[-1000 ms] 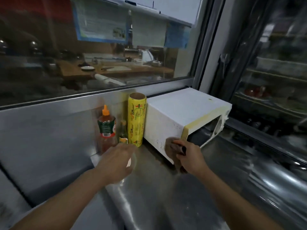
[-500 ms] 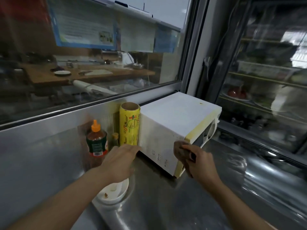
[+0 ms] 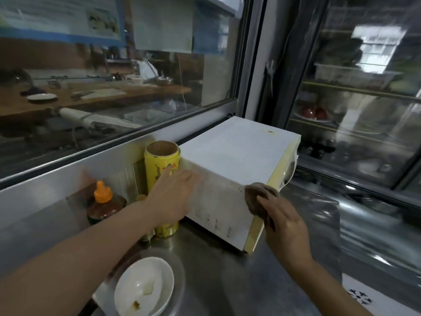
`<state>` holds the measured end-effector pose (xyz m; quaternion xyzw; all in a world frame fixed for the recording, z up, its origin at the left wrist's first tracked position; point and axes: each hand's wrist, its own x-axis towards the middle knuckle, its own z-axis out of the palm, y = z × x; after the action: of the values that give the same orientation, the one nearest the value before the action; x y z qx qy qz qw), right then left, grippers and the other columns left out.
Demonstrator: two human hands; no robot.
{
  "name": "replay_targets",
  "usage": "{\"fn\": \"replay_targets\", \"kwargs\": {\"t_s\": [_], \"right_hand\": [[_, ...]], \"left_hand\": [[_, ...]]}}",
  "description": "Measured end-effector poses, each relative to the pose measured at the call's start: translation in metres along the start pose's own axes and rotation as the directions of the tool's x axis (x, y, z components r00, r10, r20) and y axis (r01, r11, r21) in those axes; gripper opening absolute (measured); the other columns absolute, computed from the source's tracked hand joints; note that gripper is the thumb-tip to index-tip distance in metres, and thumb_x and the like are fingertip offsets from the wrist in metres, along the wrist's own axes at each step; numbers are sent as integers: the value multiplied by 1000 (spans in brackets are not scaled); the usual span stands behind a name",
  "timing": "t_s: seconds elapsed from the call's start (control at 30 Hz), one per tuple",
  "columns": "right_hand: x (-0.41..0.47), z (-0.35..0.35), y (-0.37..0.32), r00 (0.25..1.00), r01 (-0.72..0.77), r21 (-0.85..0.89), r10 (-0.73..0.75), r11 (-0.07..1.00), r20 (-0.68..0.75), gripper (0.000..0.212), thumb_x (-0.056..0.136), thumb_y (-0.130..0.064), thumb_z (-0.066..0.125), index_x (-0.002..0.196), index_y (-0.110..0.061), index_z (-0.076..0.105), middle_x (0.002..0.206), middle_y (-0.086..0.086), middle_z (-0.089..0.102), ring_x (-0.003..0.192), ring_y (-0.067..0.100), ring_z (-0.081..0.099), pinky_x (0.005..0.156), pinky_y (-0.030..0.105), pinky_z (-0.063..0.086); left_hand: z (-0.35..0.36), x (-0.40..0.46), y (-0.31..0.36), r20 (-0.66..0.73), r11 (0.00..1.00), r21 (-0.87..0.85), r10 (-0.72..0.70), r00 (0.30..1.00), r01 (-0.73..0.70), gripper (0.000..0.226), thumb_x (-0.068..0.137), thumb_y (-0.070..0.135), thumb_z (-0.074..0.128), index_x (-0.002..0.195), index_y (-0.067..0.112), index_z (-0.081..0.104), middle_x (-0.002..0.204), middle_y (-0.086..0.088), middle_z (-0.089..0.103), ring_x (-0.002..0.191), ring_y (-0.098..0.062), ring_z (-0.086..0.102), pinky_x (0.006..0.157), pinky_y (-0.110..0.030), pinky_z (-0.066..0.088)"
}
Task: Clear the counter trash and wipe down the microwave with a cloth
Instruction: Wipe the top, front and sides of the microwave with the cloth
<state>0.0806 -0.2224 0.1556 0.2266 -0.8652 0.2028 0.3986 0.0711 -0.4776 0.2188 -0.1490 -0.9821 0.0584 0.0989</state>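
Two bare forearms reach forward over a steel counter (image 3: 223, 283) in a kitchen, seen from above by a head-worn camera. Nearest the viewer, at the lower left, a white bowl (image 3: 145, 287) with a few crumbs in it sits on the counter. Beyond it, the left hand (image 3: 173, 197) lies with straight fingers flat against the near side panel of a white microwave (image 3: 237, 151), seemingly bracing it and holding nothing. The right hand (image 3: 284, 226) presses a brown cloth (image 3: 258, 197) against the upper front corner of that same panel, fingers spread over the cloth and pinning it to the surface.

Just left of the microwave stands a yellow roll of cling wrap (image 3: 161, 169), upright and partly hidden by the left wrist. Left of that is a sauce bottle (image 3: 103, 206) with an orange cap. A small bottle stands between them, mostly hidden. The microwave sits against a glass partition (image 3: 114, 87), with a glass-fronted fridge (image 3: 364, 99) to its right.

The step in hand appears to be wiping the microwave's side. The next move probably calls for sweeping the cloth across the panel or over the top, with the left hand steadying the oven so it does not slide on the smooth steel.
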Motion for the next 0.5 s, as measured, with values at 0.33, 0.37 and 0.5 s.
{"fn": "replay_targets", "kwargs": {"t_s": [0.33,0.37,0.5], "right_hand": [[-25,35,19,941,235,-537,-51,810,336,72,79,-2,24,150,-16,17,156,9,18,144,28,14,115,48,22],[-27,39,19,933,252,-562,-45,788,356,74,79,-3,23,151,-17,10,157,8,13,145,28,11,114,48,18],[-21,56,18,935,294,-606,-91,739,342,72,81,-6,25,151,-16,9,159,6,5,145,27,10,116,45,10]], "left_hand": [[11,66,-66,-8,912,284,309,951,-295,78,79,47,58,143,22,23,144,3,35,135,-16,29,112,-45,15],[11,72,-70,19,896,308,331,943,-321,80,77,52,59,143,22,24,142,3,37,134,-17,30,112,-46,15],[13,86,-78,99,817,414,397,912,-400,82,68,64,62,135,25,34,131,5,49,124,-18,41,109,-46,22]]}}
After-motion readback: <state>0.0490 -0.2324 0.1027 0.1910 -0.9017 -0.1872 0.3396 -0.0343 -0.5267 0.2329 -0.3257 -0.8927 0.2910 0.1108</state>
